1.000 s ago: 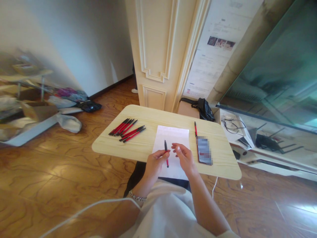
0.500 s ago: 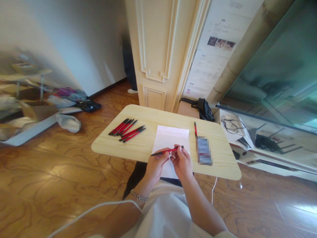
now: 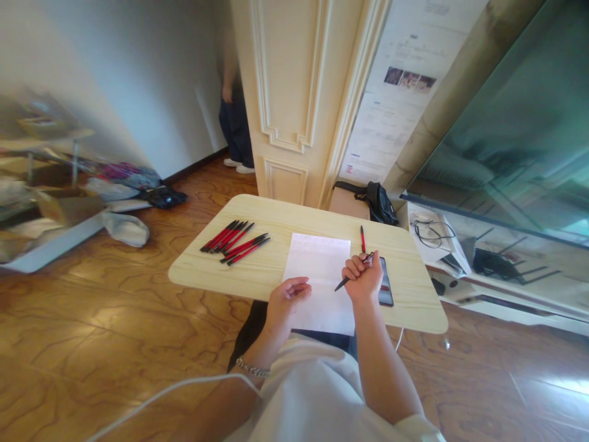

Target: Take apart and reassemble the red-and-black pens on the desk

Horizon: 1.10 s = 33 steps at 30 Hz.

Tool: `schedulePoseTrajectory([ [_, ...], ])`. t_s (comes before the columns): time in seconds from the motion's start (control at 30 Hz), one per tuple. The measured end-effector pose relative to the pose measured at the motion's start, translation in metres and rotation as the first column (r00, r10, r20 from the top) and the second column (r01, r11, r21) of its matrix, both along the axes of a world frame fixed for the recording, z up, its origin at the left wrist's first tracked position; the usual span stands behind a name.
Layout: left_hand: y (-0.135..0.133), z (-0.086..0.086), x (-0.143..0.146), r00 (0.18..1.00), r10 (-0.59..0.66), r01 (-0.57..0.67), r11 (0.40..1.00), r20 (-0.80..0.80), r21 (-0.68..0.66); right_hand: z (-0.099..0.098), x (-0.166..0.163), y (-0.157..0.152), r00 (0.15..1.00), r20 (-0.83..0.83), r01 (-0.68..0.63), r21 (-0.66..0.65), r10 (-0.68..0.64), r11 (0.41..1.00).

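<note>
A person's two bare hands are over a pale wooden worktop, seen from above. The right hand is closed around a pen, thumb up by its rear end; the dark tip slants left and towards the near edge, over the right side of a white sheet of paper. Whether the tip touches the paper cannot be told. The left hand looks empty, fingers loosely curved, over the sheet's lower left.

The paper lies mid-worktop and seems to overhang the near edge, so a brush from a forearm or the shirt could drag it askew. A low tip could leave a stray mark. The right hand partly covers a phone near the right edge; a careless wrist might nudge it, or the lone red pen just beyond. A loosened grip could drop the held pen. Towards the left edge, a fanned group of red-and-black pens might roll if knocked.
</note>
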<state>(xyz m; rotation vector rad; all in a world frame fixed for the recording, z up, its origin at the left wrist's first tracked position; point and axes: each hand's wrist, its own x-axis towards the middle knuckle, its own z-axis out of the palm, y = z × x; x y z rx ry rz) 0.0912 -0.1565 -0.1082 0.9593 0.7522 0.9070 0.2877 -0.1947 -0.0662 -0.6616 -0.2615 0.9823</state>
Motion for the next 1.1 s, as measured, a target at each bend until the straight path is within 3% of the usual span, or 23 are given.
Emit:
schedulePoseTrajectory([
  [0.17,0.0,-0.001,0.0,1.0,-0.01,0.011,1.0,-0.018,0.018,-0.006,-0.001,0.002,1.0,-0.013,-0.012,-0.044,0.012,0.999],
  [0.4,0.004,-0.002,-0.001,0.998,-0.038,0.041,0.998,-0.059,0.053,0.001,0.002,0.001,1.0,0.004,-0.005,-0.036,0.005,0.999],
  [0.57,0.017,-0.002,-0.007,0.981,-0.039,0.084,0.968,-0.193,0.236,-0.002,0.006,0.002,0.998,-0.059,-0.028,0.033,0.03,0.999],
  [0.67,0.033,0.004,-0.01,0.931,0.023,0.154,0.88,-0.365,0.45,-0.003,0.008,0.005,0.995,-0.095,-0.023,0.062,0.029,0.998],
  [0.83,0.062,0.007,-0.002,0.814,0.22,0.304,0.627,-0.538,0.717,0.001,0.008,0.02,0.995,-0.095,0.008,-0.025,-0.01,1.0],
  [0.97,0.071,-0.002,0.013,0.756,0.289,0.418,0.477,-0.587,0.774,-0.002,0.006,0.035,0.998,-0.036,0.05,-0.175,-0.057,0.983],
  [1.1,0.072,-0.011,0.019,0.732,0.307,0.466,0.424,-0.607,0.777,-0.016,0.002,0.042,0.972,0.179,0.206,-0.357,-0.149,0.911],
])
